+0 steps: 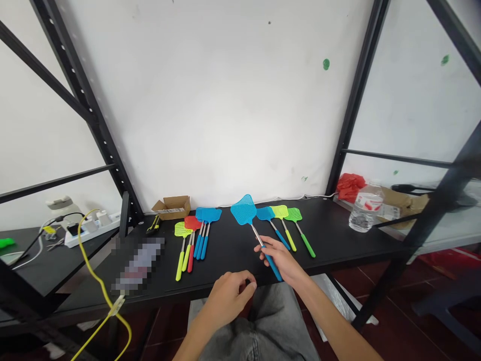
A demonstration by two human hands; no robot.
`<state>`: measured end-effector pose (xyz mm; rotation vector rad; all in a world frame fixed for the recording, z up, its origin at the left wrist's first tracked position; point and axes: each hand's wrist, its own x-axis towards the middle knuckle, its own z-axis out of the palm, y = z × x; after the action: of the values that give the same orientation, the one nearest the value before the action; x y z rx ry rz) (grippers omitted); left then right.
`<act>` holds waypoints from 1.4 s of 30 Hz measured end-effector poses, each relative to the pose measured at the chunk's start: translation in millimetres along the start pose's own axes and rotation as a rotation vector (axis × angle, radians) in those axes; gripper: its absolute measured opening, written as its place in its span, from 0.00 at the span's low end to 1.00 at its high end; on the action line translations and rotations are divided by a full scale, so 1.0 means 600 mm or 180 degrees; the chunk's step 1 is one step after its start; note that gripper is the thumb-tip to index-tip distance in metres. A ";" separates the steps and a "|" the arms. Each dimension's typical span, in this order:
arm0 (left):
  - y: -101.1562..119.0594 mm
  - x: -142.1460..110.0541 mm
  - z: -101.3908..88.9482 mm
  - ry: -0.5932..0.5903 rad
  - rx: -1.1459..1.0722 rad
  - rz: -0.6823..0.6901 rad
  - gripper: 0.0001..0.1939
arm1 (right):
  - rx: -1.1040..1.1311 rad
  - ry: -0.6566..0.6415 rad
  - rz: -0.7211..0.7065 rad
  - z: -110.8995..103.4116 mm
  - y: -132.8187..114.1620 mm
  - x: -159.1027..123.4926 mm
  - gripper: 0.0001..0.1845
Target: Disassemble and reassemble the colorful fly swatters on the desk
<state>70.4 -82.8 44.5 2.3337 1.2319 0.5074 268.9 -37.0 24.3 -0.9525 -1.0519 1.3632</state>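
Observation:
My right hand [282, 259] grips the blue handle of a blue fly swatter [244, 210], whose head is raised a little over the black table [338, 225]. Just right of it lie three swatters side by side: blue [266, 214], yellow-green [280, 211] and green [293, 215]. To the left lies another group of several swatters [197, 225] in yellow, red and blue. My left hand [227, 296] hovers at the table's front edge, loosely curled with thumb and fingers pinched together; what it holds, if anything, does not show.
A small open cardboard box [173, 206] stands at the back left, a plastic water bottle [364, 206] and a red bag [349, 186] at the right. A power strip [90, 226] and yellow cable [95, 271] lie left. Black rack posts [93, 115] frame the table.

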 end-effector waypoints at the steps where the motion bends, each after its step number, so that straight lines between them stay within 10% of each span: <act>1: 0.001 0.000 0.000 -0.0008 0.0004 0.0000 0.19 | 0.0033 0.0008 -0.0006 0.000 0.000 0.000 0.26; 42: 0.010 -0.006 0.005 -0.0140 -0.0014 0.0045 0.20 | 0.0627 0.0581 0.0062 -0.012 0.001 0.006 0.32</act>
<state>74.3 -89.7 44.9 2.3387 1.1939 0.4605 275.4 -33.1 21.8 -0.9230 -0.7581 1.3411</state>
